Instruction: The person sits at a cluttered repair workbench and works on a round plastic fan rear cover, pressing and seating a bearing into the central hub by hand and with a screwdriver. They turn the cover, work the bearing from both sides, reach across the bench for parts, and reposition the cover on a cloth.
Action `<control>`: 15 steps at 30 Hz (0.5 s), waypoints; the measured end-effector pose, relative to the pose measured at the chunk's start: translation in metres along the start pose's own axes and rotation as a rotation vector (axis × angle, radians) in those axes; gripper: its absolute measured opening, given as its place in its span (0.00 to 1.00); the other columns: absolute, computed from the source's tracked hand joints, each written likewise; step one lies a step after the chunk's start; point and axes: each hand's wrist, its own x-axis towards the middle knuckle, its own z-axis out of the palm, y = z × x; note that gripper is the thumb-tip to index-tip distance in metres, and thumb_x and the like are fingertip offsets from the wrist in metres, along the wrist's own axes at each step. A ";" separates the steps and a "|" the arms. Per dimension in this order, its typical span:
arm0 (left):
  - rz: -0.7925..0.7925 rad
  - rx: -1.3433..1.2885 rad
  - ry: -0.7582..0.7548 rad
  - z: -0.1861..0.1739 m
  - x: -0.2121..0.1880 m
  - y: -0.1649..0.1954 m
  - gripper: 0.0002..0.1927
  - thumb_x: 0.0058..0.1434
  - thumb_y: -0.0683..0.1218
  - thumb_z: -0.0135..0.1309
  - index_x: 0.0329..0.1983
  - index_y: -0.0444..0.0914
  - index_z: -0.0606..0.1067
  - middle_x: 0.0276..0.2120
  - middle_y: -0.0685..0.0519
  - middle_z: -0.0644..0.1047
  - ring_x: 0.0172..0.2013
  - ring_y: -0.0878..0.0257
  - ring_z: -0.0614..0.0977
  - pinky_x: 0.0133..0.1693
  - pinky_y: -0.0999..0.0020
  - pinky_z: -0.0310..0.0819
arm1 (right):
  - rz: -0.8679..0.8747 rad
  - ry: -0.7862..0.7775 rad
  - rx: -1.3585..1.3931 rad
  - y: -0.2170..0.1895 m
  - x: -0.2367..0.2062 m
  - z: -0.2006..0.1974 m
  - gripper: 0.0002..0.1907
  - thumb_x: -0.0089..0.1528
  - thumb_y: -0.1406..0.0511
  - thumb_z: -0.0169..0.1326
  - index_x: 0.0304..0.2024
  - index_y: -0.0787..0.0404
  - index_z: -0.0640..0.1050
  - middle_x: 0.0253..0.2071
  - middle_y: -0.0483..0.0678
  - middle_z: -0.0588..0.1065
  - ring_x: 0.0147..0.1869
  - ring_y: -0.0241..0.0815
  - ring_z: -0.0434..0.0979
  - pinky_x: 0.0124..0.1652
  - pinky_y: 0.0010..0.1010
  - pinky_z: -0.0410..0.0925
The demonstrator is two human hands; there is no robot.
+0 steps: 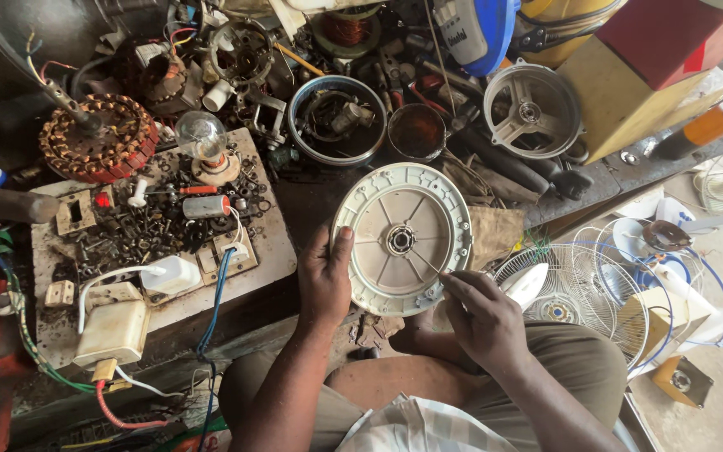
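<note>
While the left hand (325, 280) grips the lower-left rim of the round cream motor cover (402, 238), its forearm rises from the bottom centre of the frame, wrist straight and back of the hand toward the camera. The thumb lies up along the cover's face near the rim, with the other fingers curled behind the edge, so they are mostly hidden. The cover sits in the centre of the frame, tilted face-up toward the camera over the edge of the workbench (311, 201), its ribs running in to a dark bearing (400, 240) at the hub.

The right hand (485, 318) comes in from the lower right, forearm angled up and to the left, knuckles uppermost. Its fingers are drawn together, pinching a thin metal rod (428, 266) (whether this is a tool tip or a wire cannot be told) whose point rests on the cover's lower-right face near the rim.

At the left of the frame a dirty board (269, 251) carries a clear light bulb (201, 134), loose screws and switches. A copper-wound stator (98, 138) lies in the upper left, a second grey cover (533, 110) in the upper right, and a wire fan guard (583, 289) stands just right of the right hand.
</note>
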 end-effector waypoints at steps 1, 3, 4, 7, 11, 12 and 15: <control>-0.025 -0.015 -0.001 0.000 0.000 0.000 0.18 0.74 0.49 0.47 0.59 0.34 0.76 0.46 0.50 0.82 0.47 0.65 0.81 0.50 0.68 0.76 | -0.007 -0.006 -0.016 0.001 0.001 0.002 0.15 0.60 0.71 0.59 0.50 0.59 0.81 0.45 0.52 0.80 0.42 0.51 0.83 0.37 0.38 0.75; -0.086 -0.048 -0.010 0.000 0.000 0.000 0.18 0.74 0.50 0.47 0.58 0.35 0.76 0.45 0.51 0.82 0.47 0.65 0.82 0.49 0.68 0.77 | -0.006 0.003 -0.046 0.005 0.003 0.005 0.15 0.60 0.71 0.58 0.50 0.60 0.81 0.45 0.52 0.79 0.42 0.51 0.82 0.37 0.38 0.75; -0.089 -0.052 -0.013 0.001 0.000 0.000 0.18 0.74 0.50 0.47 0.58 0.35 0.76 0.45 0.50 0.82 0.47 0.64 0.82 0.49 0.67 0.77 | -0.006 0.022 -0.058 0.006 0.005 0.007 0.15 0.60 0.71 0.58 0.51 0.60 0.81 0.45 0.52 0.79 0.42 0.52 0.82 0.38 0.38 0.75; -0.071 -0.033 -0.014 0.000 0.000 0.001 0.18 0.74 0.50 0.47 0.57 0.34 0.77 0.45 0.50 0.82 0.46 0.64 0.81 0.49 0.67 0.77 | 0.032 0.078 -0.047 0.008 0.004 0.007 0.14 0.61 0.71 0.59 0.50 0.60 0.81 0.45 0.52 0.79 0.43 0.52 0.82 0.39 0.38 0.75; -0.031 -0.033 -0.020 0.000 0.001 0.001 0.17 0.75 0.50 0.47 0.56 0.34 0.77 0.45 0.50 0.82 0.46 0.64 0.81 0.49 0.67 0.76 | 0.034 0.099 0.012 0.002 -0.003 0.003 0.14 0.61 0.71 0.59 0.49 0.60 0.80 0.47 0.51 0.79 0.45 0.51 0.83 0.41 0.37 0.75; -0.042 -0.061 -0.031 0.000 0.000 0.001 0.18 0.74 0.51 0.47 0.57 0.34 0.76 0.45 0.51 0.82 0.46 0.65 0.81 0.49 0.67 0.76 | 0.055 0.081 0.018 0.000 -0.006 0.001 0.14 0.60 0.70 0.59 0.49 0.60 0.80 0.46 0.52 0.79 0.44 0.51 0.83 0.40 0.37 0.75; -0.037 -0.023 0.006 0.001 -0.001 0.000 0.17 0.74 0.50 0.48 0.55 0.34 0.77 0.44 0.51 0.82 0.45 0.65 0.80 0.48 0.68 0.75 | 0.062 0.034 0.019 -0.003 -0.005 -0.003 0.14 0.60 0.70 0.58 0.49 0.60 0.81 0.46 0.52 0.80 0.43 0.52 0.83 0.39 0.38 0.75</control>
